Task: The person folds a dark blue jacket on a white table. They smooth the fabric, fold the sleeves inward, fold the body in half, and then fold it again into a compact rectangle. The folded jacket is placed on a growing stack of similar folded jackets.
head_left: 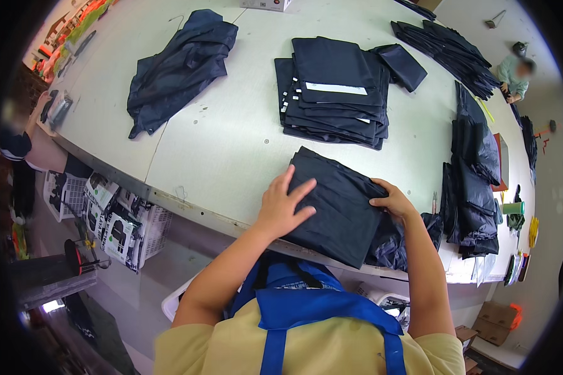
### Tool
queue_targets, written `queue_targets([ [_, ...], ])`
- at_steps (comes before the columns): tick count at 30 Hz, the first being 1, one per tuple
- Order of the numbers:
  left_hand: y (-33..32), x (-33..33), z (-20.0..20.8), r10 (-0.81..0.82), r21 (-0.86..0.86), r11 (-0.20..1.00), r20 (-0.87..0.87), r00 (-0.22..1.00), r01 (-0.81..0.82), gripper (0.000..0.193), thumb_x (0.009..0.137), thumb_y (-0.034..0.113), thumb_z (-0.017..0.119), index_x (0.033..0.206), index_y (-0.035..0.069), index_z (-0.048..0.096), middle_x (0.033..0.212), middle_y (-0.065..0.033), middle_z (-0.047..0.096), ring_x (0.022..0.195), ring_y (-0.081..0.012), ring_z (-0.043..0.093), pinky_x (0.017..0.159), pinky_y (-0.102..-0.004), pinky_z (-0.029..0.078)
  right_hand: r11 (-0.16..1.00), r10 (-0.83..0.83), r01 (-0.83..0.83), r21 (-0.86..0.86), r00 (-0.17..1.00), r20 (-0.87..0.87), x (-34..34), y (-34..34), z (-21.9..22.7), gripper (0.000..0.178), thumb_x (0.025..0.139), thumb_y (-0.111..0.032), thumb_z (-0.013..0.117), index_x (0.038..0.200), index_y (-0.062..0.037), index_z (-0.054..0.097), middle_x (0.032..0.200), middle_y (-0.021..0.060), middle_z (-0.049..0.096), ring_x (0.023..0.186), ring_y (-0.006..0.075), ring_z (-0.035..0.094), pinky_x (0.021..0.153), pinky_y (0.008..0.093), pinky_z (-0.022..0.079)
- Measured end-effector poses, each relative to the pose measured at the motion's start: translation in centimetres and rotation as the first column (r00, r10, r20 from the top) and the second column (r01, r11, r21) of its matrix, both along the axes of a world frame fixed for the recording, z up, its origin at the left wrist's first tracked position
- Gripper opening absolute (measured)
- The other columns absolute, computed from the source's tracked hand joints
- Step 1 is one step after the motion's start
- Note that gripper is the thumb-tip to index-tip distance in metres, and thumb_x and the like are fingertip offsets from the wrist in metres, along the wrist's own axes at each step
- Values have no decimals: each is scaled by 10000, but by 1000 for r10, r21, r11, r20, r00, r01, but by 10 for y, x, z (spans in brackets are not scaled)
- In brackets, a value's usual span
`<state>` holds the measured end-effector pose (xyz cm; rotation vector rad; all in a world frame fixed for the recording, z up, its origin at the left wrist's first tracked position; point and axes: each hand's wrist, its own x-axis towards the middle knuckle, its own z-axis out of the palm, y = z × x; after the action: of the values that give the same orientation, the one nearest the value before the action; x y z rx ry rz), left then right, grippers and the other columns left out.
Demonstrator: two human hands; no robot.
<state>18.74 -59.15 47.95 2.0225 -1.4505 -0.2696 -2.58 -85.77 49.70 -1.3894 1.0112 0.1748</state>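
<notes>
Person stands at the near edge of the large pale table [231, 144], working a folded dark garment [341, 209] that lies on the table right at that edge, its near corner overhanging slightly. Left hand [283, 206] lies flat on the garment's left portion, fingers spread and pressing down — nothing pinched in it. Right hand [394, 201] sits at the garment's right edge, fingers curled over the fold; it looks clamped on the cloth, though the fingertips are tucked under and I cannot be sure how much fabric they take. Just beyond the garment, further in on the table, a neat stack of folded dark pieces [334, 94] with a white strip label on top; to the left of that stack, a loose crumpled heap of dark cloth [178, 65]. More dark bundles [475, 181] line the table's right side. Judgement on handling: the fabric appears thin, light and limp, with a faint sheen — likely slippery, so folds would slide unless held flat. Best purchase seems to be along the folded edges or corners, one palm pinning the middle.
</notes>
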Motion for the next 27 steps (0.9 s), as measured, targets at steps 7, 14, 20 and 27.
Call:
queue_targets([
  [7, 0, -30, -12, 20, 292, 955, 93, 995, -46, 752, 793, 552, 651, 1448, 302, 378, 1548, -239, 114, 1376, -493, 179, 1070, -562, 263, 323, 15, -110, -940, 994, -111, 10, 78, 4, 781, 758, -302, 738, 1438, -171, 374, 1485, 254, 251, 1343, 468, 269, 1078, 516, 285],
  [14, 2, -41, -40, -6, 238, 970, 220, 976, -47, 753, 805, 609, 599, 1459, 345, 337, 1557, -234, 80, 1395, -502, 117, 1071, -623, 211, 238, 118, -444, -864, 896, -428, 6, 147, -42, 700, 819, -554, 588, 1410, -208, 447, 1545, 165, 215, 1409, 481, 110, 1037, 733, 62],
  [20, -14, -40, -8, -111, 297, 954, 246, 963, 35, 702, 822, 613, 571, 1439, 342, 378, 1562, -190, 114, 1410, -461, 114, 1080, -644, 161, 270, 91, -419, -867, 908, -410, 3, 146, -50, 699, 820, -575, 571, 1409, -217, 452, 1545, 159, 226, 1414, 477, 105, 1044, 725, 57],
  [27, -56, -37, -16, -399, 368, 881, 238, 886, 298, 702, 803, 639, 573, 1434, 397, 380, 1563, -145, 157, 1423, -443, 102, 1098, -655, 48, 362, 45, 118, -925, 989, 144, -50, 79, -16, 532, 719, -122, 712, 1223, -52, 556, 1278, 208, 520, 1201, 388, 476, 1031, 508, 349],
])
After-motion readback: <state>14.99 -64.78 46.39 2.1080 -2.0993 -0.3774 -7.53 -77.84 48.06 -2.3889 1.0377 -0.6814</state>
